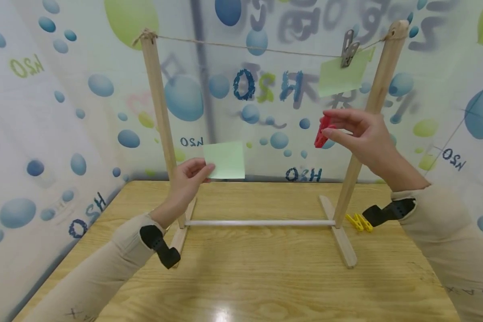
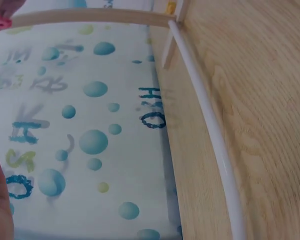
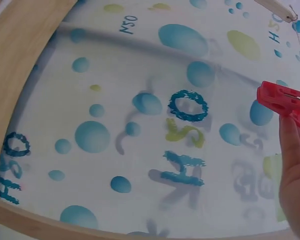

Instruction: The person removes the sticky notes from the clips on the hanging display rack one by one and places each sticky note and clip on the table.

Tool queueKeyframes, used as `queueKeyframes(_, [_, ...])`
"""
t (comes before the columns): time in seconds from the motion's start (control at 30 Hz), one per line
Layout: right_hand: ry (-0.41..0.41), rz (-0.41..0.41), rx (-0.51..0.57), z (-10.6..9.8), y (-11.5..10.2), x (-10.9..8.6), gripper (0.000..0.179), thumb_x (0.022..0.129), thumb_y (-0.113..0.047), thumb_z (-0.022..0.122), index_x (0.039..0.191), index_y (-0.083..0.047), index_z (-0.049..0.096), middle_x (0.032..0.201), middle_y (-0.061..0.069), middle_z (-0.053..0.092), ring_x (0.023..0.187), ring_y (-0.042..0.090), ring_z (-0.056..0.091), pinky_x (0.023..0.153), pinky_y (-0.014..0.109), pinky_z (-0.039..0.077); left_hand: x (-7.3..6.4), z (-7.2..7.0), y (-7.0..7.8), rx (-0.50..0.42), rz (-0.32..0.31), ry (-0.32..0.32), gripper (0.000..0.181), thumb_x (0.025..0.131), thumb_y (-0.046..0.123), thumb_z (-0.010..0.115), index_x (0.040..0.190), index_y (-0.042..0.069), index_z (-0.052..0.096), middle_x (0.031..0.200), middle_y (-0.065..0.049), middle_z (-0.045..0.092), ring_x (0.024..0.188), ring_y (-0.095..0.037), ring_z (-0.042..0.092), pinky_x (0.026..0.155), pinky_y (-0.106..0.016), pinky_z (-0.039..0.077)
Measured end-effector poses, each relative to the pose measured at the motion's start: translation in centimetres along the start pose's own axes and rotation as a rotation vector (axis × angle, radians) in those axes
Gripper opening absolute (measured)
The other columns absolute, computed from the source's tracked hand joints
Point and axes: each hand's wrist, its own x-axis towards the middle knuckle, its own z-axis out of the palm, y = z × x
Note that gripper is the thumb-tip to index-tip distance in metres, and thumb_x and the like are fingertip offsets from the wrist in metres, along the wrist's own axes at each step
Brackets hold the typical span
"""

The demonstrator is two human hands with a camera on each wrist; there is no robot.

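The left hand [image 1: 190, 180] pinches a pale green paper [image 1: 227, 160] at its left edge, the thumb in front and the fingers behind, so most of the sheet is free and stands out to the right. The right hand [image 1: 364, 134] pinches a red clip [image 1: 323, 133] between thumb and fingers at its upper part; I cannot tell if the mouth of the clip is spread. The paper should be very light and soft, easy to bend or crease, so a gentle hold at an edge or a corner seems the best. The clip looks like plastic, light but stiff, perhaps a little slippery, with a spring to press against; its two handle ends are the right place for thumb and finger. Both things are in the air, well apart, lower than the string [image 1: 245, 46], which is tied between the left post [image 1: 159, 103] and the right post [image 1: 382, 85]. Near the right post, a metal clip [image 1: 348, 51] holds another green sheet [image 1: 342, 78] on this string. Farther down, yellow clips [image 1: 359, 222] lie on the bench [image 1: 245, 277], beside the right post's foot.
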Motion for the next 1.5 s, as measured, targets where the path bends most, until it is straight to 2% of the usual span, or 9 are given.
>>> queueKeyframes(0.17, [-0.006, 0.030, -0.002, 0.2, 1.6, -1.1, 0.034, 0.083, -0.006, 0.060, 0.117, -0.006, 0.057, 0.098, -0.006, 0.061, 0.090, 0.006, 0.059, 0.075, 0.013, 0.046, -0.7, -2.8, -0.5, -0.066, 0.073, 0.058, 0.008, 0.083, 0.010, 0.062, 0.081, 0.018, 0.063, 0.075, 0.007, 0.062, 0.066, -0.005, 0.058, 0.061, -0.019, 0.050])
queueKeyframes(0.27, [-0.011, 0.022, -0.006, 0.1, 2.3, -1.7, 0.034, 0.084, -0.004, 0.060, 0.117, -0.005, 0.057, 0.098, -0.005, 0.061, 0.090, 0.006, 0.059, 0.074, 0.014, 0.046, -1.1, -4.5, -0.9, -0.049, 0.100, 0.077, 0.010, 0.084, 0.009, 0.061, 0.081, 0.018, 0.064, 0.074, 0.006, 0.063, 0.065, -0.005, 0.058, 0.060, -0.018, 0.050])
queueKeyframes(0.63, [0.052, 0.073, -0.077, -1.6, 4.3, -5.0, 0.034, 0.083, 0.000, 0.059, 0.117, -0.005, 0.056, 0.096, -0.009, 0.062, 0.088, 0.002, 0.059, 0.073, 0.011, 0.045, -3.0, -8.8, -2.8, 0.018, 0.090, 0.138, 0.010, 0.085, 0.009, 0.059, 0.083, 0.017, 0.065, 0.074, 0.006, 0.061, 0.065, -0.005, 0.058, 0.059, -0.016, 0.049])
queueKeyframes(1.0, [0.036, 0.180, -0.149, -3.6, 6.1, -8.2, 0.032, 0.085, -0.003, 0.058, 0.116, 0.000, 0.052, 0.094, -0.009, 0.062, 0.082, 0.002, 0.060, 0.071, 0.011, 0.046, -4.4, -13.2, -3.9, 0.131, 0.069, 0.204, 0.009, 0.087, 0.014, 0.057, 0.088, 0.019, 0.064, 0.077, 0.010, 0.061, 0.063, -0.004, 0.055, 0.059, -0.012, 0.047])
queueKeyframes(1.07, [0.039, 0.203, -0.149, -4.0, 6.6, -8.7, 0.031, 0.085, -0.004, 0.057, 0.116, -0.001, 0.052, 0.094, -0.010, 0.062, 0.082, 0.002, 0.059, 0.071, 0.011, 0.045, -4.1, -15.2, -5.5, 0.119, 0.078, 0.204, 0.010, 0.088, 0.014, 0.056, 0.093, 0.013, 0.065, 0.080, 0.007, 0.062, 0.065, -0.006, 0.056, 0.059, -0.013, 0.048])
queueKeyframes(1.2, [0.060, 0.251, -0.143, -4.6, 7.9, -9.9, 0.031, 0.086, -0.004, 0.056, 0.117, -0.006, 0.053, 0.094, -0.014, 0.061, 0.083, -0.001, 0.058, 0.070, 0.009, 0.045, -2.7, -21.0, -11.5, 0.120, 0.060, 0.225, 0.020, 0.086, 0.017, 0.058, 0.103, 0.006, 0.063, 0.088, 0.000, 0.062, 0.069, -0.012, 0.057, 0.059, -0.017, 0.049])
queueKeyframes(1.3, [0.080, 0.279, -0.155, -5.1, 8.9, -10.5, 0.031, 0.087, -0.005, 0.055, 0.117, -0.008, 0.052, 0.094, -0.017, 0.060, 0.082, -0.004, 0.057, 0.070, 0.008, 0.044, -1.8, -24.9, -15.7, 0.133, 0.028, 0.291, 0.027, 0.084, 0.020, 0.062, 0.106, 0.005, 0.062, 0.092, -0.002, 0.062, 0.070, -0.013, 0.058, 0.057, -0.019, 0.050])
queueKeyframes(1.47, [0.102, 0.320, -0.192, -5.8, 10.4, -11.1, 0.032, 0.086, -0.009, 0.057, 0.118, -0.010, 0.053, 0.093, -0.021, 0.058, 0.083, -0.009, 0.054, 0.069, 0.005, 0.042, -1.8, -27.9, -18.7, 0.113, -0.025, 0.329, 0.027, 0.083, 0.019, 0.063, 0.106, 0.007, 0.063, 0.094, 0.000, 0.062, 0.074, -0.009, 0.058, 0.055, -0.019, 0.050])
queueKeyframes(1.5, [0.103, 0.323, -0.191, -5.9, 10.8, -11.3, 0.032, 0.086, -0.010, 0.058, 0.118, -0.011, 0.053, 0.093, -0.022, 0.058, 0.083, -0.009, 0.054, 0.069, 0.005, 0.041, -2.0, -28.0, -19.0, 0.169, -0.038, 0.329, 0.028, 0.083, 0.024, 0.062, 0.107, 0.010, 0.063, 0.094, 0.004, 0.062, 0.074, -0.006, 0.058, 0.056, -0.018, 0.049])
